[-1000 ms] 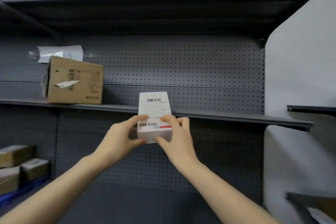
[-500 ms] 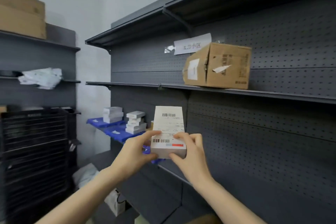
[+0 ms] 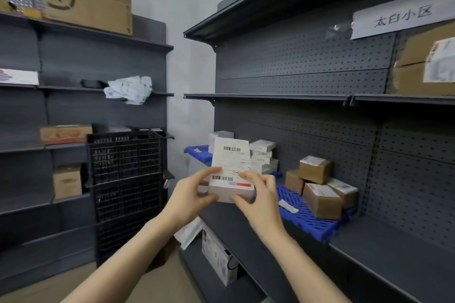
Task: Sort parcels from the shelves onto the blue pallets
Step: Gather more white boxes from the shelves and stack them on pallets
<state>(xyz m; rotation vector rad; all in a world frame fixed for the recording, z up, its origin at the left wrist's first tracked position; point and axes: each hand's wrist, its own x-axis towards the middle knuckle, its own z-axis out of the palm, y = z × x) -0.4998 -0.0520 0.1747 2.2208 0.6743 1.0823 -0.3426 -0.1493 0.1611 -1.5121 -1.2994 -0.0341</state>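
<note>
The white parcel [image 3: 231, 190] is up in the air, my left hand [image 3: 190, 194] in a firm grip on its 9 o'clock side, my right hand [image 3: 261, 202] on its 3 o'clock side. I judge this is the carrying step; next it needs a free place on the blue pallet [image 3: 307, 221] at 4 o'clock, near the brown boxes [image 3: 321, 200]

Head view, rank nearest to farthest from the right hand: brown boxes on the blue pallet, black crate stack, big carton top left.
1. Brown boxes, just right of the right hand holding the parcel, on the blue pallet.
2. Black crate stack, left, across the aisle.
3. Big carton, top shelf, far upper left.
</note>
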